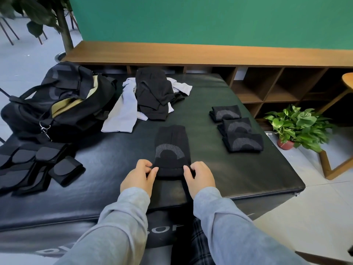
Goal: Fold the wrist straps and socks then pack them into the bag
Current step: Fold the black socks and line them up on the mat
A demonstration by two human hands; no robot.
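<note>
Nearest: two grey sleeves point(124, 217) reaching forward over a black padded worktop point(238, 169). Left hand point(138, 175), fingers curled, pinches the near left corner of a black sock point(172, 148); right hand point(199, 175), fingers curled, pinches the near right corner of the same sock. The sock lies flat between and just beyond both hands, its near end rolled or doubled over, a grey arc pattern on its middle, its far end pointing away from the person. Left of the hands, near the worktop's left edge: a cluster of black wrist straps point(36, 169), partly overlapping; one folded strap point(65, 170) sits at the cluster's right side. Right of the held sock and apart from it: three folded black socks point(238, 129) with grey arcs in a row running away from the person, the two nearer ones overlapping. Further back, centre: a loose pile of black and pale grey socks point(149, 96). Far left: a black bag point(57, 104) with tan lining, its top open, touching the pile's left edge. Beyond the worktop: a wooden shelf unit point(267, 87), a green wall point(210, 20), and a potted plant point(298, 127) on the floor at right.
</note>
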